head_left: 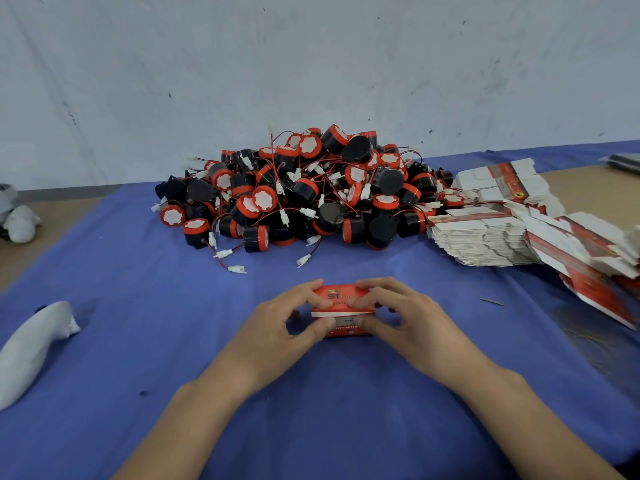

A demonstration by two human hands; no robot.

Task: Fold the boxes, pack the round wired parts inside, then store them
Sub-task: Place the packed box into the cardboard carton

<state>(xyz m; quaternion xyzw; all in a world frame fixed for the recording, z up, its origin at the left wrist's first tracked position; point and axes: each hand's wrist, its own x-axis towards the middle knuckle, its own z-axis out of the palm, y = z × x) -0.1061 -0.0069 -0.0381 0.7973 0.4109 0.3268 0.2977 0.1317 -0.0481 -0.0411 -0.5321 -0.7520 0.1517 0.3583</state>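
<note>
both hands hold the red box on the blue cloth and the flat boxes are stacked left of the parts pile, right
No: the head view shows the flat boxes stacked right of the parts pile, not left. The left hand and right hand do hold the red box on the blue cloth.

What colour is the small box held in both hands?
Red with a white band across it, the box shows best in the head view, the only one given.
</note>
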